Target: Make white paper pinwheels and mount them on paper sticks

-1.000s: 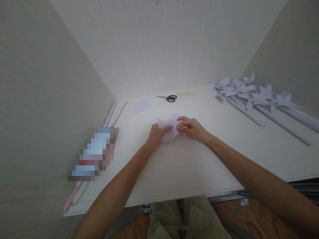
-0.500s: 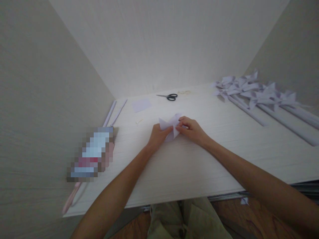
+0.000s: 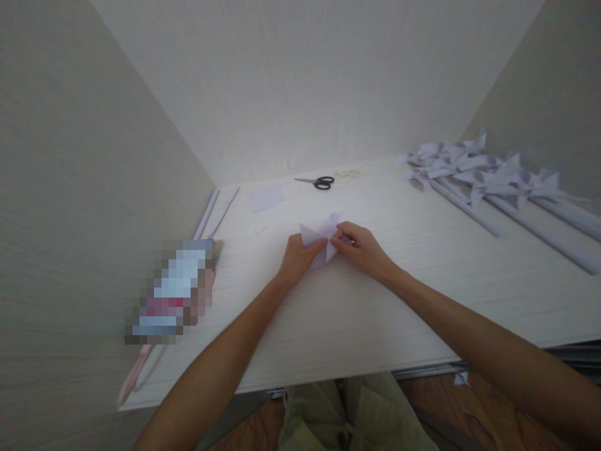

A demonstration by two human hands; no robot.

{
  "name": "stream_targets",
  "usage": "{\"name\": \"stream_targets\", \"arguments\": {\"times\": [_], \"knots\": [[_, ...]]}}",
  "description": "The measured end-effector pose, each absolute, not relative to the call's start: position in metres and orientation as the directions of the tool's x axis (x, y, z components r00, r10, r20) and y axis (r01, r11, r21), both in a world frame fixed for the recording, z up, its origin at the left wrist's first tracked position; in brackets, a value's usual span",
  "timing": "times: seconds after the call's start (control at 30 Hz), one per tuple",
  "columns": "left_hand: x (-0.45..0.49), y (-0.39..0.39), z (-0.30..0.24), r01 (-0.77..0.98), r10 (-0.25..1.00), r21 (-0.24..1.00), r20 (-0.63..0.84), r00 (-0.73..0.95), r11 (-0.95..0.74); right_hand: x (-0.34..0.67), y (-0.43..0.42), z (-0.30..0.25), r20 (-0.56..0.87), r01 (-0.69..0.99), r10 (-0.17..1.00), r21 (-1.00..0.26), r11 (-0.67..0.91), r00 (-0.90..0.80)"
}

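At the middle of the white table (image 3: 328, 326), the folded paper (image 3: 312, 238) was held between my two hands, its corners standing up as points. My left hand (image 3: 297, 257) pinched it from the left, thumb pressed on the face near the centre, the other fingers largely hidden beneath. My right hand (image 3: 364, 246) pinched it from the right, thumb and forefinger drawn together close to the left thumb's tip; exactly which layer lay between them could not be told. The step in hand appeared to be gathering the folds at the centre. The next move, by my judgement, called for a firm left pinch and a light right one, since thin paper might spring open or crease. Toward the far side lay black-handled scissors (image 3: 315, 182), with a flat sheet (image 3: 267, 198) to their left; at the far right lay pinwheel-shaped papers (image 3: 500, 185), with rolled paper tubes (image 3: 539, 233) extending nearer.
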State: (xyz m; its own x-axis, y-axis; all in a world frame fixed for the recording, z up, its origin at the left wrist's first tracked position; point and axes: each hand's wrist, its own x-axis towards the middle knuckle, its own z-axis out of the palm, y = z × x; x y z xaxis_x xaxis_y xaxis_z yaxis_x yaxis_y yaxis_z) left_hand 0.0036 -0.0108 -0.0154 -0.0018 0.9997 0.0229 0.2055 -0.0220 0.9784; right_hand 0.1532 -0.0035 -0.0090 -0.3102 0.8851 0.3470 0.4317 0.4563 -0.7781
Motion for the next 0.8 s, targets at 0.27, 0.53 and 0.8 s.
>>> {"name": "stream_targets", "arguments": {"times": [0.27, 0.53, 0.8], "knots": [[0.0032, -0.0106, -0.0154, 0.191, 1.000, 0.981, 0.027, 0.009, -0.028, 0.1522, -0.0027, -0.0122, 0.357, 0.443, 0.884, -0.769, 0.462, -0.302], [0.0028, -0.0109, -0.0148, 0.234, 1.000, 0.972, 0.024, -0.008, -0.021, 0.1526, -0.0022, -0.0115, 0.337, 0.444, 0.891, -0.778, 0.445, -0.303], [0.0032, -0.0115, -0.0118, 0.189, 0.999, 0.982, 0.012, 0.048, -0.021, 0.1528, -0.0012, -0.0127, 0.336, 0.437, 0.893, -0.784, 0.441, -0.299]]}}
